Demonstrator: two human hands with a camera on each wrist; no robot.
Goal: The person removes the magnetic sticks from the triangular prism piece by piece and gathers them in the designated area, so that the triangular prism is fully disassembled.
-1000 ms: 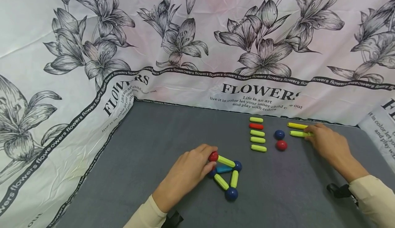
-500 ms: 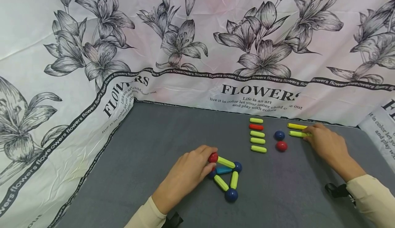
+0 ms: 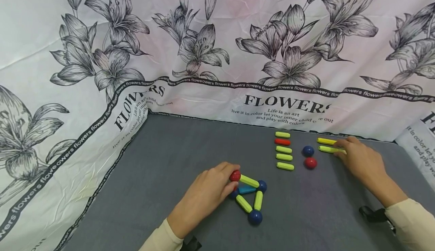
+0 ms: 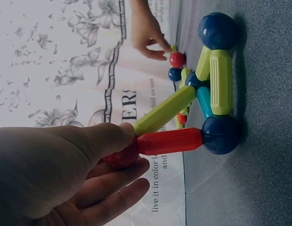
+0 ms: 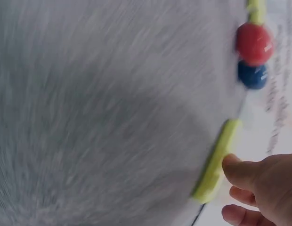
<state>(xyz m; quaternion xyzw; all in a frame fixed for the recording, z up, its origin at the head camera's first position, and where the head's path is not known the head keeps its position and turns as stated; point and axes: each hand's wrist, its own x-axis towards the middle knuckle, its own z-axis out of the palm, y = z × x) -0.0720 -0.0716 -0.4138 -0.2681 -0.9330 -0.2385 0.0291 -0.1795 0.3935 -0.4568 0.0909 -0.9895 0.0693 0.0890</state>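
In the head view my left hand pinches a red ball at the raised corner of a magnetic stick-and-ball frame. A yellow-green rod and a red rod run down from that ball to blue balls. The base is a triangle of a blue rod, two yellow-green rods and blue balls, lying on the grey table. At the right my right hand has thumb and fingers about a loose yellow-green rod on the table; the index fingertip is hidden in the right wrist view.
Beside that rod lies a yellow rod. A loose blue ball and a red ball sit to its left. Farther left, several short rods form a column, one of them red. Flower-printed cloth borders the table.
The left hand and the frame stay in place. My right hand shifts slightly at the yellow-green rod, and more of the rod's right end shows now. The head view tilts a little.
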